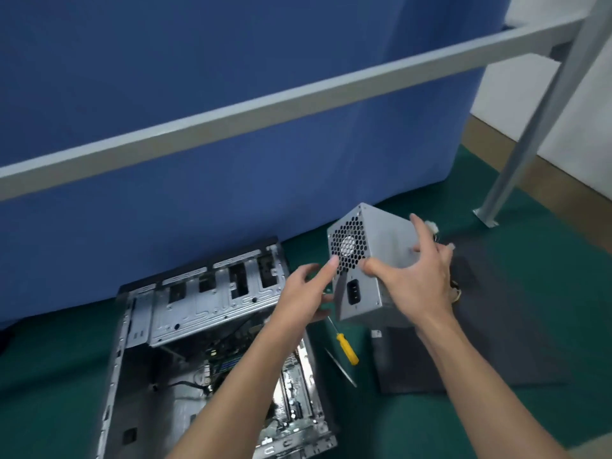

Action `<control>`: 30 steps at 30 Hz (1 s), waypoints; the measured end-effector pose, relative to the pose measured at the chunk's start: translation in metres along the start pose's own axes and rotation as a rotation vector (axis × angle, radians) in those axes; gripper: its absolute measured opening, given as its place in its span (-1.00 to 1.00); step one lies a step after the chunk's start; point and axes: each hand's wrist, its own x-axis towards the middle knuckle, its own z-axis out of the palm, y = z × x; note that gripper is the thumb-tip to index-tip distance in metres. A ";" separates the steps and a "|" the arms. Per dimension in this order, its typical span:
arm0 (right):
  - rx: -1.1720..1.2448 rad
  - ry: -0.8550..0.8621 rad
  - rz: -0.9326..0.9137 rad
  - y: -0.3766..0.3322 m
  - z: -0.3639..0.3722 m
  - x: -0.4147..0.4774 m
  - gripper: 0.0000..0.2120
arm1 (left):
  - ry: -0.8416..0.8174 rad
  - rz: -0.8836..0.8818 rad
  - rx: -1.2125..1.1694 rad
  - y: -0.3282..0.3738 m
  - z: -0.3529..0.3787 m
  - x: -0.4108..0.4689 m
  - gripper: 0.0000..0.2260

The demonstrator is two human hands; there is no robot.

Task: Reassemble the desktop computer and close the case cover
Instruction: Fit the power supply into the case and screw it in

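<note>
Right hand (420, 286) clamped on grey metal box-shaped power supply (387, 240), thumb on honeycomb rear face, fingers spread over top. Left hand (304, 293) loose, fingers near straight, index fingertip (332, 261) just touching grille. Power supply was up in air, tilted, above yellow-handled screwdriver (347, 349) and dark grey flat case cover (496, 326), right of open silver computer case (198, 303).
</note>
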 end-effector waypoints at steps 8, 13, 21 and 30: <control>0.056 -0.156 -0.369 -0.083 0.070 -0.086 0.03 | 0.212 0.166 -0.210 0.044 -0.093 -0.062 -0.57; 0.198 -0.492 -0.410 -0.103 0.103 -0.112 0.04 | 0.735 0.240 -0.145 0.024 -0.133 -0.082 -0.33; 0.706 -0.885 0.296 -0.126 0.119 -0.117 -0.64 | 1.010 0.531 0.466 -0.023 -0.166 -0.105 -0.18; 0.391 -0.872 0.333 -0.101 0.118 -0.114 -0.51 | 0.761 1.028 0.984 -0.076 -0.135 -0.109 -0.07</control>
